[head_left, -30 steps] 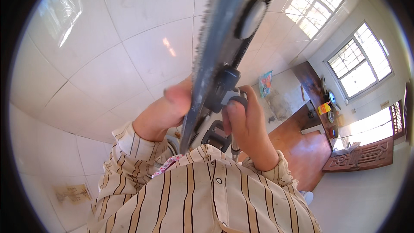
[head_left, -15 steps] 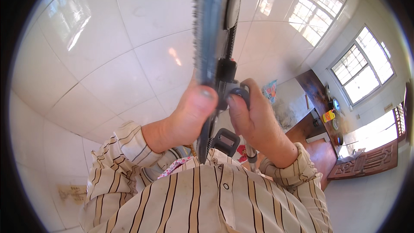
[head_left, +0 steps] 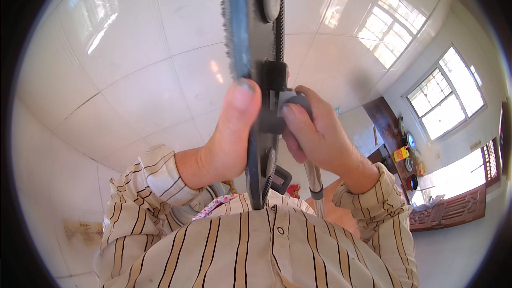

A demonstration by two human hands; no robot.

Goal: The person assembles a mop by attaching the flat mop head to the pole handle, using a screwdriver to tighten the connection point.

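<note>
A long, flat mop head [head_left: 260,40] stands upright in front of my chest, its upper end beyond the view. One side carries a blue strip with a frayed edge; the other is a grey plate with round grey discs. My left hand [head_left: 224,141] is closed along the blue side, thumb up and fingers hidden behind. At the black middle joint [head_left: 275,77], my right hand [head_left: 328,141] pinches a dark grey rounded part [head_left: 300,104] between thumb and fingers. A shiny metal pole [head_left: 314,181] runs down below the right hand.
Glossy white tiles [head_left: 144,96] surround my hands. A dark counter [head_left: 384,120] at the right bears a yellow package [head_left: 401,153] and several dishes. Beyond it is a window [head_left: 445,93], with a carved brown wooden panel [head_left: 450,210] lower right.
The mop head has shifted slightly left and turned, showing more of its grey plate. My left thumb has moved up along it. More of the metal pole shows under my right hand.
</note>
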